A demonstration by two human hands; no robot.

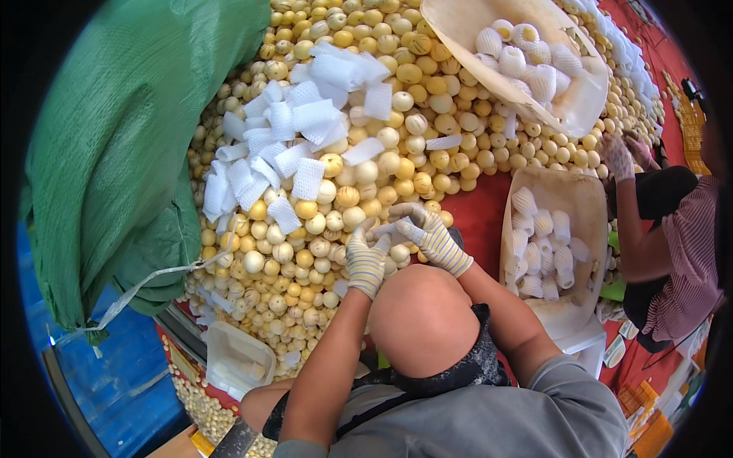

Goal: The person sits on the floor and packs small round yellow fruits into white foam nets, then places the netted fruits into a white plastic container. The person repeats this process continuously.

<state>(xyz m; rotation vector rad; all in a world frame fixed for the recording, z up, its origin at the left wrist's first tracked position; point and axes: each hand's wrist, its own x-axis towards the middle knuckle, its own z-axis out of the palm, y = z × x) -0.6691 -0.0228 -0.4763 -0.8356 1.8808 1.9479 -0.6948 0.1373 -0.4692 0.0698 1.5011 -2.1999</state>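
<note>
My left hand (365,260), in a striped knit glove, holds one side of a white foam net sleeve (390,232) between thumb and fingers. From the other side my right hand (432,237), gloved alike, has its fingers on the same sleeve. Whether a fruit sits inside the sleeve I cannot tell. Both hands are just beyond my bare knee (424,320), over a wide heap of yellow and cream striped pepino melons (366,172). Loose foam net sleeves (312,117) lie piled on the fruit ahead and to the left.
A plastic tub (598,240) of sleeved fruit stands right; another tub (452,17) lies tilted beyond it. A green woven sack (131,143) bulges at left, above a small clear container (215,349). A co-worker's gloved hand (618,157) is at the far right. Red sheeting (481,212) covers the ground.
</note>
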